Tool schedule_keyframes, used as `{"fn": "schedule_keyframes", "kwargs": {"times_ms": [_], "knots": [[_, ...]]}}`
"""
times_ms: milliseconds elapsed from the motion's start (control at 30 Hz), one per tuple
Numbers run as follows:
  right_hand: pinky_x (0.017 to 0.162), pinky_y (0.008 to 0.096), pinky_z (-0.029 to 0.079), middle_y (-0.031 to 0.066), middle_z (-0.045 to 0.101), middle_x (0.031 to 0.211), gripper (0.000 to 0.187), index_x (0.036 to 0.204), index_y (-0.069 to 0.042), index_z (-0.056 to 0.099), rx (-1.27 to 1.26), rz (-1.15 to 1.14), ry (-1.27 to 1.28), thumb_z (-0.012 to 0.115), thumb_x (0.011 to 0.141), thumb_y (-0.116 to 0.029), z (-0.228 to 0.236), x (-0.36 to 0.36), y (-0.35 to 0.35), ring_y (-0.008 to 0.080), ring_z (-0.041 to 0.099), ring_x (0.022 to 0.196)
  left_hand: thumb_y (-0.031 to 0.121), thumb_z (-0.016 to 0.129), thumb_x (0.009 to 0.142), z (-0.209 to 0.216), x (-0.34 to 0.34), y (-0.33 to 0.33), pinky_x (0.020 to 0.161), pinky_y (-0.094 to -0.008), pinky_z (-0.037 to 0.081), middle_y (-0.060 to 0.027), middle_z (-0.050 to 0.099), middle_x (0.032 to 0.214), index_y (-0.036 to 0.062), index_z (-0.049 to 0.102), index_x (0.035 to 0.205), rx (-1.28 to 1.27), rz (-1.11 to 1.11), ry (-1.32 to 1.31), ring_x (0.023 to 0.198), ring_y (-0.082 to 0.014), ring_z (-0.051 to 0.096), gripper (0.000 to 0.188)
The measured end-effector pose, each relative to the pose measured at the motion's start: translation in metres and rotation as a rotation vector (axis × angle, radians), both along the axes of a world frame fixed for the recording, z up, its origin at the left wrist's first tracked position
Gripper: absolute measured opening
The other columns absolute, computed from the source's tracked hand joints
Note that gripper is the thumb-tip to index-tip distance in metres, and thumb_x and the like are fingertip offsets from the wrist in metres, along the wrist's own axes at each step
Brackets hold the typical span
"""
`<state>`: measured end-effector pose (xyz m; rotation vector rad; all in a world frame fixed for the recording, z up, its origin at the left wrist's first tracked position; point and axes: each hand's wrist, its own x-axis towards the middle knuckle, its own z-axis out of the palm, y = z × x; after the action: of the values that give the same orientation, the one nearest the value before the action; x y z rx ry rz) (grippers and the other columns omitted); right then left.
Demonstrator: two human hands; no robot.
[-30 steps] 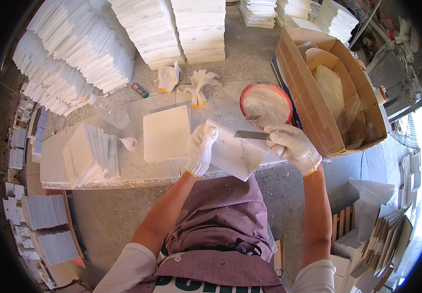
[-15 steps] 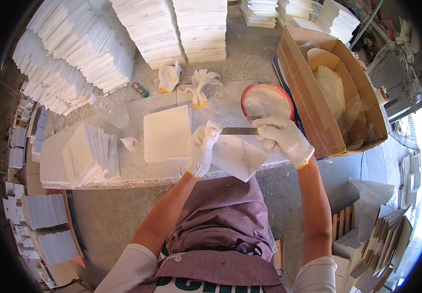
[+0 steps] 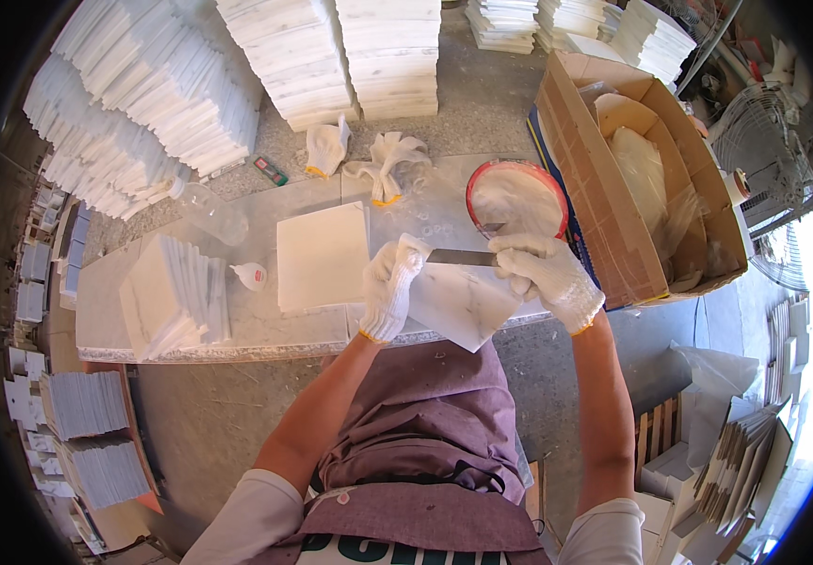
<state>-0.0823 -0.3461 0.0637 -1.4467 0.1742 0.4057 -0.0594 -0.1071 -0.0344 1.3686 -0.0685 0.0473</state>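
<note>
Both my hands wear white knitted gloves with orange cuffs. Between them, above the table, is a flat, dark metal strip (image 3: 461, 257), perhaps a blade. My left hand (image 3: 389, 290) is closed on its left end, and my right hand (image 3: 549, 275) grips the right end. Below the strip lies a white veined tile (image 3: 467, 306), turned at an angle and partly over the table's front edge. Another pale square tile (image 3: 321, 259) rests left of my left hand. Just beyond my right hand stands a red-rimmed bowl (image 3: 471, 200) holding whitish material.
Left on the stone table (image 3: 100, 325) are leaning tiles (image 3: 166, 297), a small white squeeze bottle (image 3: 251, 275) and a clear plastic bottle (image 3: 209, 215). Loose gloves (image 3: 389, 165) lie at the back. An open cardboard box (image 3: 604, 179) borders the right; tall tile stacks (image 3: 387, 66) stand behind.
The strip and both hands stay nearly in place; the right-hand end of the strip sits very slightly lower. Nothing has been let go.
</note>
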Motion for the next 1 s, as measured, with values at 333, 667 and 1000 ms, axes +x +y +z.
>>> {"fn": "schedule_keyframes", "kwargs": {"times_ms": [333, 667, 1000], "knots": [[0.061, 0.0220, 0.047, 0.0040, 0.067, 0.089, 0.030, 0.119, 0.004, 0.067, -0.589, -0.517, -0.357, 0.063, 0.093, -0.013, -0.023, -0.003, -0.025, 0.0051, 0.056, 0.066, 0.023, 0.065, 0.096, -0.001, -0.002, 0.000, 0.067, -0.0221, 0.041, 0.0058, 0.056, 0.080, 0.0068, 0.064, 0.087, -0.001, -0.005, 0.024, 0.075, -0.0039, 0.046, 0.018], [0.082, 0.0474, 0.052, 0.0141, 0.067, 0.104, 0.028, 0.118, -0.023, 0.066, -1.354, -0.264, -0.426, 0.055, 0.092, -0.026, -0.034, 0.010, -0.016, 0.0363, 0.065, 0.097, 0.017, 0.063, 0.097, -0.005, 0.001, 0.000, 0.068, -0.0214, 0.043, 0.0045, 0.058, 0.079, 0.0049, 0.064, 0.088, -0.002, -0.043, 0.011, 0.076, -0.0042, 0.049, 0.015], [0.087, 0.0356, 0.054, 0.0168, 0.067, 0.122, 0.037, 0.121, -0.002, 0.068, -0.788, -0.269, -0.845, 0.073, 0.087, -0.015, 0.049, -0.053, 0.093, 0.0263, 0.068, 0.098, 0.017, 0.067, 0.093, -0.008, 0.000, -0.002, 0.073, -0.0255, 0.047, 0.0009, 0.065, 0.084, 0.0051, 0.066, 0.094, 0.008, -0.087, 0.052, 0.079, -0.0068, 0.055, 0.012]]}}
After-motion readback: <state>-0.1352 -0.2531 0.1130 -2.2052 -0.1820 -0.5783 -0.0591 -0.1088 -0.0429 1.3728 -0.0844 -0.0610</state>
